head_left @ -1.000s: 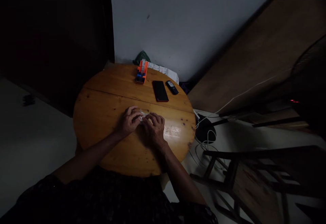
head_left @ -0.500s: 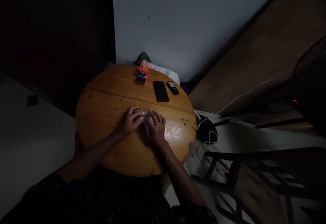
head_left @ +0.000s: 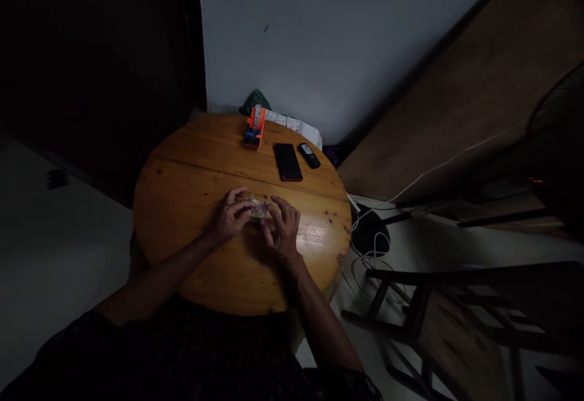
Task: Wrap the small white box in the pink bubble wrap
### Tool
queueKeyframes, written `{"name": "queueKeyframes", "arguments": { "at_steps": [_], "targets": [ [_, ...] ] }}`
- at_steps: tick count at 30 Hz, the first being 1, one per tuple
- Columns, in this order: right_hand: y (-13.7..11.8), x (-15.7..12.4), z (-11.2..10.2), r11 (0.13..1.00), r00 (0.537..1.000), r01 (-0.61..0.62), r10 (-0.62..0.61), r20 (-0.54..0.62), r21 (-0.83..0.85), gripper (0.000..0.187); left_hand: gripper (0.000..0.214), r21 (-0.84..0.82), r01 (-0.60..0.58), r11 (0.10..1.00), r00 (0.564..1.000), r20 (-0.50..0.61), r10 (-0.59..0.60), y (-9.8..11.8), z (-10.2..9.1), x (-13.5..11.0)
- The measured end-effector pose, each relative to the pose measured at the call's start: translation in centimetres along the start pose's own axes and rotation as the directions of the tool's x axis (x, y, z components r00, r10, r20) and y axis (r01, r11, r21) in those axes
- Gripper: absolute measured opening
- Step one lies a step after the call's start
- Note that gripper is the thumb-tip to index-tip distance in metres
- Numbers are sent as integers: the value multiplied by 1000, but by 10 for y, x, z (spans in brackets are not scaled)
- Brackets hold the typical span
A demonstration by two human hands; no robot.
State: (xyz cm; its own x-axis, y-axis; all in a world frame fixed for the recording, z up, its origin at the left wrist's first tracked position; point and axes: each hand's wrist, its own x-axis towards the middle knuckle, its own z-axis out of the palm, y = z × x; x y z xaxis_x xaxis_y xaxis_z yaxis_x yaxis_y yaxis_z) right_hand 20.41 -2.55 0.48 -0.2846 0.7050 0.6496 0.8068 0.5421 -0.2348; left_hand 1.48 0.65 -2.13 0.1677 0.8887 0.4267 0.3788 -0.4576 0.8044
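Both my hands rest on the middle of a round wooden table (head_left: 182,206). My left hand (head_left: 229,216) and my right hand (head_left: 283,227) meet fingertip to fingertip over a small pale object (head_left: 258,210), pinching it from either side. The object is too small and dim to name. Both sets of fingers are curled inward around it.
At the table's far side lie a black phone (head_left: 287,162), a small dark remote (head_left: 309,155) and an orange and blue object (head_left: 254,128). Papers (head_left: 296,127) and green cloth (head_left: 254,100) sit against the wall. A wooden chair (head_left: 456,316) and white cables (head_left: 365,255) are at the right.
The small object between my fingertips shows a little more now, and my right hand has shifted slightly to the right. Both hands stay at the same spot on the table.
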Motion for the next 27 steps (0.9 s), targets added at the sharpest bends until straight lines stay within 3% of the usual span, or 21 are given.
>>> {"name": "queueKeyframes", "arguments": {
  "at_steps": [9,18,27],
  "targets": [
    [2,3,10,999,984,36,-30,177,-30,24,19,-20,61,998,998,19,-61,-1,1,3],
    [1,-3,2,990,995,-96,97,1,106,24,31,-100,57,993,998,40,-53,6,-7,2],
    [1,0,6,999,979,-40,45,200,-33,40,36,-99,80,992,995,61,-74,9,-13,1]
  ]
}}
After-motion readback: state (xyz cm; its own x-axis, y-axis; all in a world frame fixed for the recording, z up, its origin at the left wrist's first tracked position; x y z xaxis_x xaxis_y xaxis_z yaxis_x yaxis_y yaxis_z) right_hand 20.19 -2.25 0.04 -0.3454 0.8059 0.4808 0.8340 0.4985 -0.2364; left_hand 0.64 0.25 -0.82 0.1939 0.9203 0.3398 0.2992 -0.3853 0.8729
